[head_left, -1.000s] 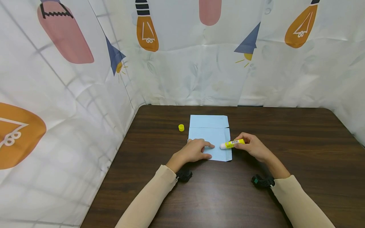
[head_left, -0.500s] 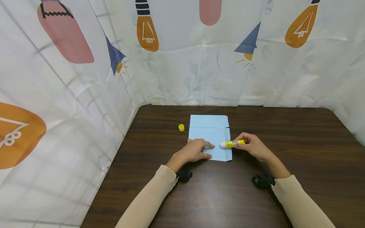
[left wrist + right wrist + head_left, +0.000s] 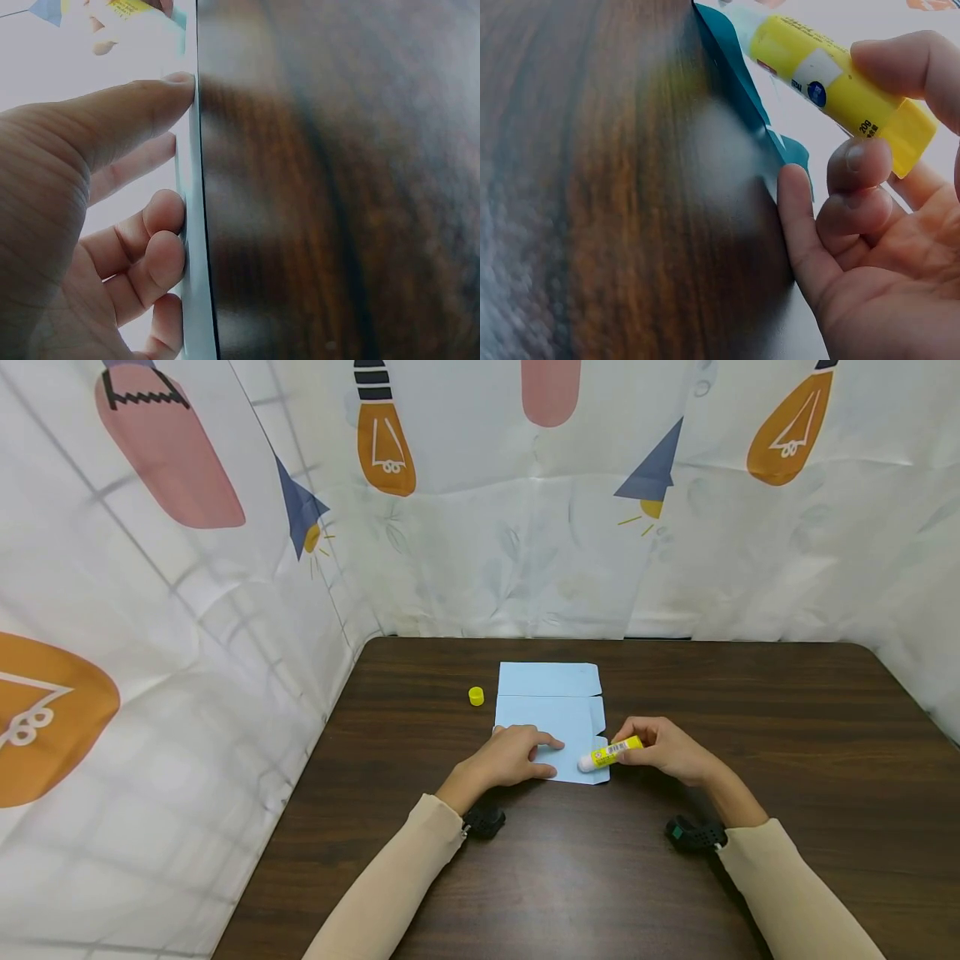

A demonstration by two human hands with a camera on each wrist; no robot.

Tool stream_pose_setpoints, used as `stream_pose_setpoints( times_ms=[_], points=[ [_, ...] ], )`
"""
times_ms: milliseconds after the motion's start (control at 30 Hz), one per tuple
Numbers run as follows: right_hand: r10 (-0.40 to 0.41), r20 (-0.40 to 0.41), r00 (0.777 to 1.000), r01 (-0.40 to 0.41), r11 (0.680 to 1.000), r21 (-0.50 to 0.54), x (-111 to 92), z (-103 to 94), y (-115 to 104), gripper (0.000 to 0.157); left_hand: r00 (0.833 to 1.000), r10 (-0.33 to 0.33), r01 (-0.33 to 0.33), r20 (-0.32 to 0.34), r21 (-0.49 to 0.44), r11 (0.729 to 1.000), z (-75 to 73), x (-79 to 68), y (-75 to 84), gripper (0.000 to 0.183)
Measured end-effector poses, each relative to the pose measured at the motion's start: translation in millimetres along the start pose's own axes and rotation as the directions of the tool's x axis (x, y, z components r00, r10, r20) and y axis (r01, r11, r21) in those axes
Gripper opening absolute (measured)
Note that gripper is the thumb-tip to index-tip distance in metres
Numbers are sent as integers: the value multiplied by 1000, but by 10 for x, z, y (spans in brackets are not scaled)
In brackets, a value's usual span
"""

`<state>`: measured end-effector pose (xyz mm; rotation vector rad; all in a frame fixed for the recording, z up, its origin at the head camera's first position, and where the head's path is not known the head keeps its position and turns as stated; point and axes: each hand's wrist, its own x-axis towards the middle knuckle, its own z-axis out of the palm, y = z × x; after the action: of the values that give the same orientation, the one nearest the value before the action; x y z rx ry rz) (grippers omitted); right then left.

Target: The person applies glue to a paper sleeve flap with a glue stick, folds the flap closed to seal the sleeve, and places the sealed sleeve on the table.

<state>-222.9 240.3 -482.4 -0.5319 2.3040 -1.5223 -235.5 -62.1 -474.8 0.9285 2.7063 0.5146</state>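
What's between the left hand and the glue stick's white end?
Just a bare strip of the blue paper separates the left hand from the glue stick, as the head view shows.

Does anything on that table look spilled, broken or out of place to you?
Nothing stands out. The yellow cap sits apart on the table, but the glue stick in the right hand is uncapped, so that fits. The blue paper has notches in its right edge, seemingly cut, not torn. No spill shows.
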Motion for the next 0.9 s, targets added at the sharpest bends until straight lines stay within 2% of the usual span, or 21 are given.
stream_pose_setpoints(
  times_ms=[133, 533, 900],
  points=[
    [12, 21, 1000, -12, 1000, -6, 2, -2, 3, 17, 1000, -1, 1, 3, 4, 1000, 1, 0, 1, 44],
    [-35, 93, 995, 33, 999, 16, -12, -14, 5, 15, 1000, 8, -8, -4, -1, 1000, 0, -3, 2, 44],
    [-20, 80, 997, 19, 1000, 20, -1, -4, 21, 14, 1000, 11, -11, -3, -5, 1000, -3, -9, -2, 44]
  ],
)
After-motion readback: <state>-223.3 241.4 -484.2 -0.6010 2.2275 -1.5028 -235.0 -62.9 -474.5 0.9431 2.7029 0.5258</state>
